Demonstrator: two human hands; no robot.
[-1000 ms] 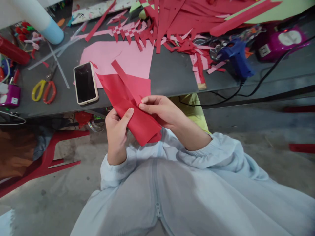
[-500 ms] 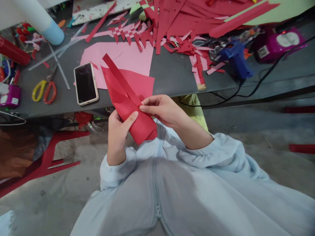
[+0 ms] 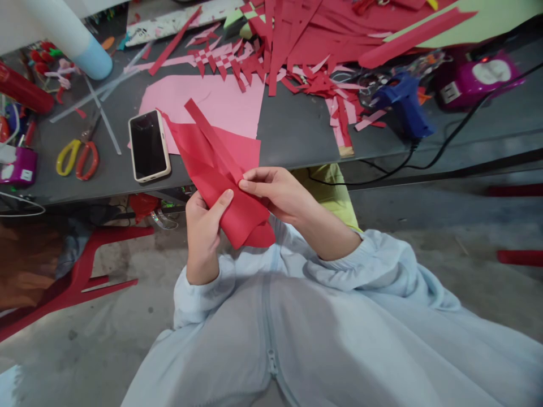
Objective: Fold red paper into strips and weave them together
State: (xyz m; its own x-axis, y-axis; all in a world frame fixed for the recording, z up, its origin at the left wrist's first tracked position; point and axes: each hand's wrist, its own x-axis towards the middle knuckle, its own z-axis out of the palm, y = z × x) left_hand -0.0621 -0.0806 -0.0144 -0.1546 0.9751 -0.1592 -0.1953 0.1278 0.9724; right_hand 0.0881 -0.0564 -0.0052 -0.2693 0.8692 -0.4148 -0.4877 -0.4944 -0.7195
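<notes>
Red paper (image 3: 246, 217), folded: held in both hands in front of the bench (image 3: 299, 133), its far end reaching over the front edge and overlapping, in view, the near part of a pink sheet (image 3: 220, 99). Left hand (image 3: 206, 232): grip closed on the paper's left side, thumb on top, fingers behind. Right hand (image 3: 282, 195): thumb and forefinger pinch the near end of a narrow red strip (image 3: 212, 135) that runs diagonally along the paper; cannot tell whether strip is separate or a folded flap.

Bench, front edge, left of the paper: phone (image 3: 148, 147), dark screen up, overlapping the pink sheet's left side. Farther left: scissors (image 3: 86, 137), one handle yellow, one red-orange, handles toward the front edge. Front left corner: small purple box (image 3: 19, 169). Right part, by the front edge: blue glue gun (image 3: 405, 104), black cord trailing below the edge; larger purple box (image 3: 479, 76) beyond it. Toward back edge: heap of red strips (image 3: 305, 34), with checkered red-pink pieces (image 3: 216, 58) at its left.
</notes>
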